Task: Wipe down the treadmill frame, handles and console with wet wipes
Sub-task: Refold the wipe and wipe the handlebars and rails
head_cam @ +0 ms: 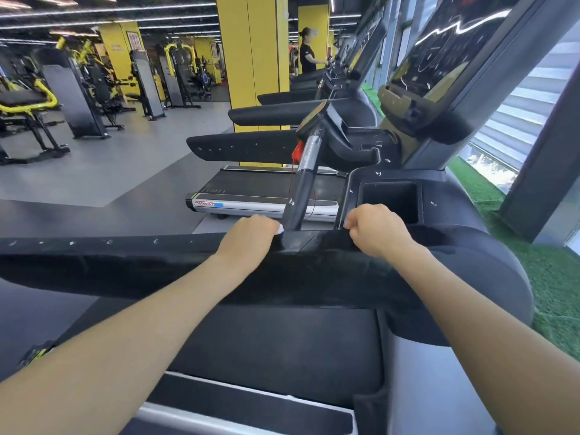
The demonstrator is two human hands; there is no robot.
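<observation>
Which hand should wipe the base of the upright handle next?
Left. The left hand already holds the wipe right beside the handle base; the right hand shows no wipe and sits near the cup holder.

Black handrail (125,262); white wipe (280,229); yellow pillar (251,58); green turf (558,277).

— What holds everything up here?
— The grey gym floor (131,171). The treadmills stand on it in a row, and the next treadmill (266,196) has a silver side rail.
— What else stands on the floor?
— Yellow and black weight machines (28,120) on the left, and a big yellow pillar (251,58).
— And on the right?
— A strip of green fake grass (552,277) by the window.
</observation>
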